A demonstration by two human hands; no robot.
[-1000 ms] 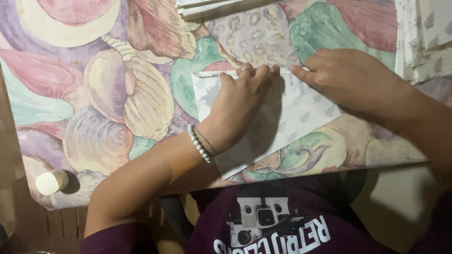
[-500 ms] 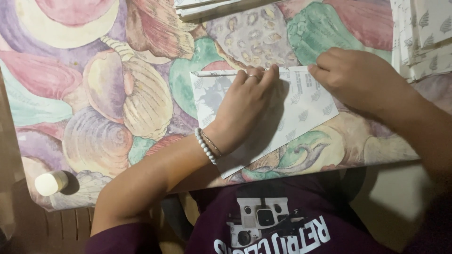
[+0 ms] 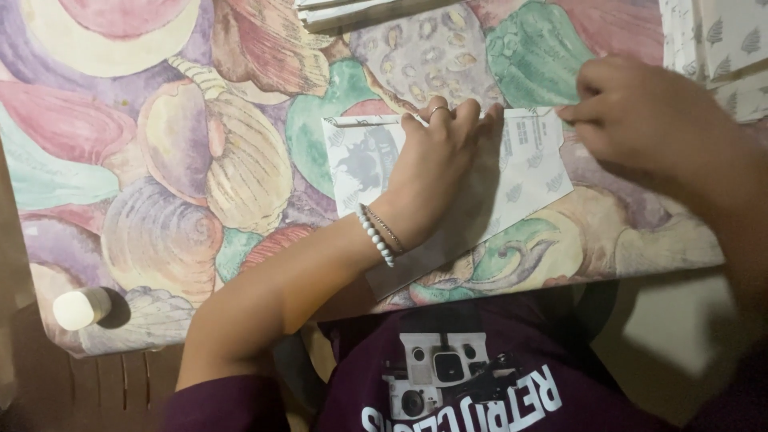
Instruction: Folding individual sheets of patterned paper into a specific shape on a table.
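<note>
Paper sheet [image 3: 528, 172]: white, small grey leaf prints.
Table [image 3: 160, 184]: pastel shell pattern, pink, green, purple, cream.
Bracelet [image 3: 374, 237]: white beads.
Shirt [image 3: 480, 376]: maroon, white print.

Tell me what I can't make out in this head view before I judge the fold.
- Middle of the patterned paper sheet, head view: covered by the left hand, palm flat on it.
- Right fingers at the sheet's top right corner: the knuckles hide any pinch.
- Paper stacks top centre and top right: cut off by the frame edges.
- Near table edge: dim shadow.
</note>
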